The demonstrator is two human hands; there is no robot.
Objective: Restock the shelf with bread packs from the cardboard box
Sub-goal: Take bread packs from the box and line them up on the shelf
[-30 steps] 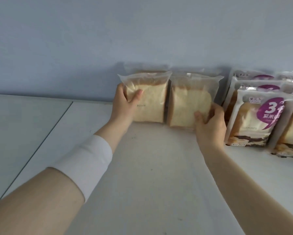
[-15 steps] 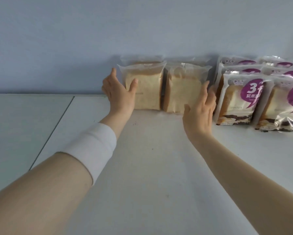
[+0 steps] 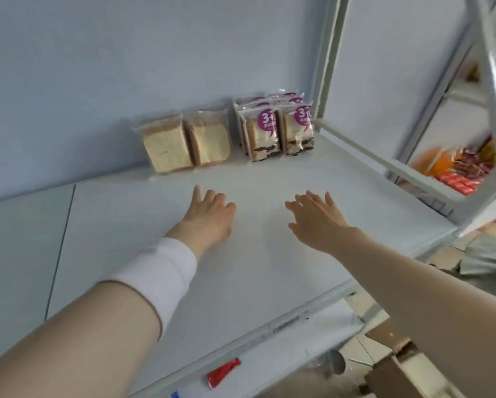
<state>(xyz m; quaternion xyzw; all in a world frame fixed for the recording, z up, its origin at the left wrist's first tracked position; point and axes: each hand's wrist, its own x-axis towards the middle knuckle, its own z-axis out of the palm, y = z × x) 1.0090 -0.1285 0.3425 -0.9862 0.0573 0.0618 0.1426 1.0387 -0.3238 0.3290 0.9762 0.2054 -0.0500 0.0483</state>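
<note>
Two clear bread packs [image 3: 183, 143] stand at the shelf's [image 3: 126, 254] back edge. Left hand [image 3: 209, 216] and right hand [image 3: 315, 218] hover mid-shelf, fingers spread wide, holding nothing.

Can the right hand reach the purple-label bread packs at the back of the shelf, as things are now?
Probably yes. The right hand is open and empty above the bare shelf, and nothing lies between it and the purple-label bread packs. The plain bread packs stand off to the left, out of its path.
</note>
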